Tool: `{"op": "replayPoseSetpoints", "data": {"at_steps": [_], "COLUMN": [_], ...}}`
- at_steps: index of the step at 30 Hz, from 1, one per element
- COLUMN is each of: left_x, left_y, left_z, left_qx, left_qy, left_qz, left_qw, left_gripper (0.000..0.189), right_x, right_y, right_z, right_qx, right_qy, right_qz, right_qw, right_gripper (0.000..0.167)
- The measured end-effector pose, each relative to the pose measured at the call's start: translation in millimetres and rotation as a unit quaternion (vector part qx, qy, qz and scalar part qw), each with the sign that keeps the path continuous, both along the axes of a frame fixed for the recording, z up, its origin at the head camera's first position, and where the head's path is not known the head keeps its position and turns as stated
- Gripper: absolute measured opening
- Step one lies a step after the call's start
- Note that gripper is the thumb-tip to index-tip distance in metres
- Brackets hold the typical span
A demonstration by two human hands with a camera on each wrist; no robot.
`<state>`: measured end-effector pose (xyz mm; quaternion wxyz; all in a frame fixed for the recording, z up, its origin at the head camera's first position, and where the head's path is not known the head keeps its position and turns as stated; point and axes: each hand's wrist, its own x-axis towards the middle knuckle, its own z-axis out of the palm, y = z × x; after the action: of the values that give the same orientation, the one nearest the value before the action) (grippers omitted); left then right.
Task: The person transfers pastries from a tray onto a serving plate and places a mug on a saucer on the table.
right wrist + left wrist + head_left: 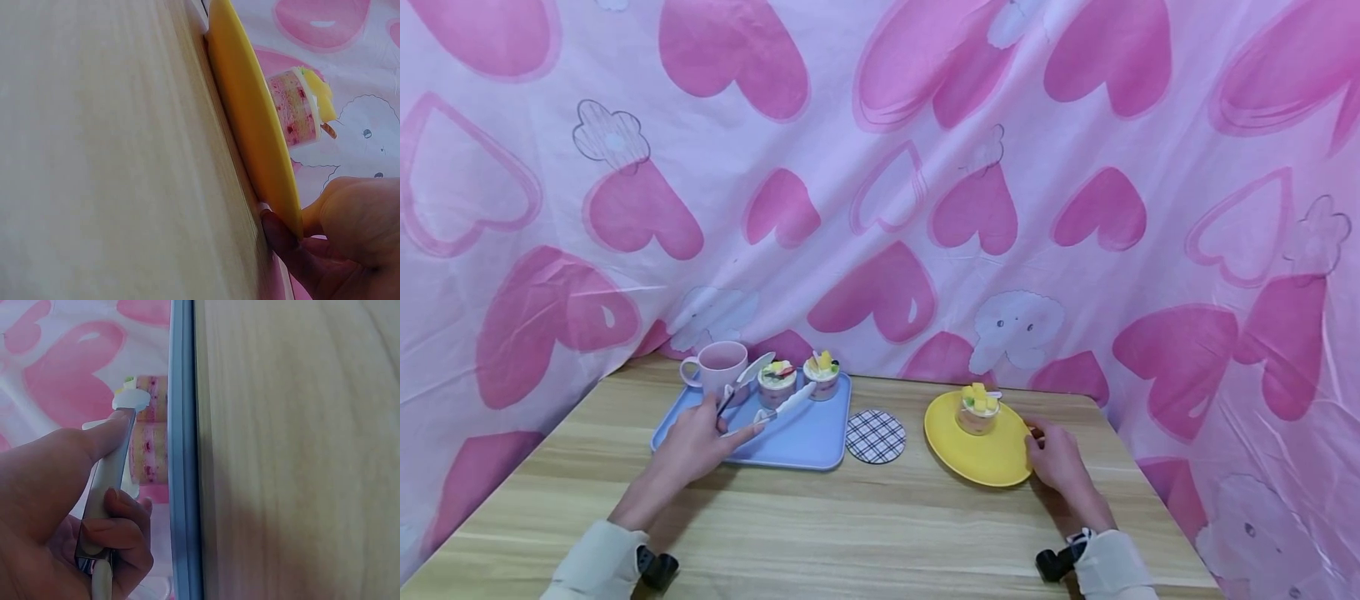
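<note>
Bright head view, soft shadows on table [850,533] — wrist views hazier

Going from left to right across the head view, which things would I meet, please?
Mug, first cake cup, second cake cup, coaster, plate, right hand.

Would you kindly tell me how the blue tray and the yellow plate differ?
The blue tray is rectangular; the yellow plate is round. The tray bears a pink mug and two dessert cups; the plate bears a third cup. The right hand grips the plate's edge, not the tray. Both carry desserts.
</note>
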<state>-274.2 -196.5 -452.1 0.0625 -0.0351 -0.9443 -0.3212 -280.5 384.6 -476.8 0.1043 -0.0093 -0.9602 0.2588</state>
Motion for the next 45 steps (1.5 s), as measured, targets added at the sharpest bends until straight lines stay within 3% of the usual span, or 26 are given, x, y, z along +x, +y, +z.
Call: {"op": "replayPoseSetpoints", "data": {"at_steps": [9,26,39,45], "left_x": [2.4,-0.1,1.1,0.5], "left_y": [0.5,-5.9,-4.2,-4.7], "left_z": [-1.0,-5.7,-5.6,-5.5], "left_qx": [0.004,-0.012,-0.015,-0.029], "left_qy": [-0.034,-0.024,-0.038,-0.025], "left_qz": [0.001,-0.004,0.0,0.002], "left_qw": [0.9994,0.9996,0.9992,0.9992], "left_gripper": [0.074,0.067,0.072,0.077], "right_x": [0.6,-0.2,1.4,1.0], "right_y": [0.2,-0.3,0.1,-0.3], "right_z": [-0.7,0.5,0.4,1.2], "right_qx": [-0.003,-0.003,-0.007,-0.005], "right_qy": [-0.007,-0.016,-0.013,-0.014], "right_qz": [-0.005,-0.007,-0.005,-0.005], "right_qw": [1.0,0.9998,0.9999,0.9999], "right_gripper": [0.039,0.04,0.04,0.04]}}
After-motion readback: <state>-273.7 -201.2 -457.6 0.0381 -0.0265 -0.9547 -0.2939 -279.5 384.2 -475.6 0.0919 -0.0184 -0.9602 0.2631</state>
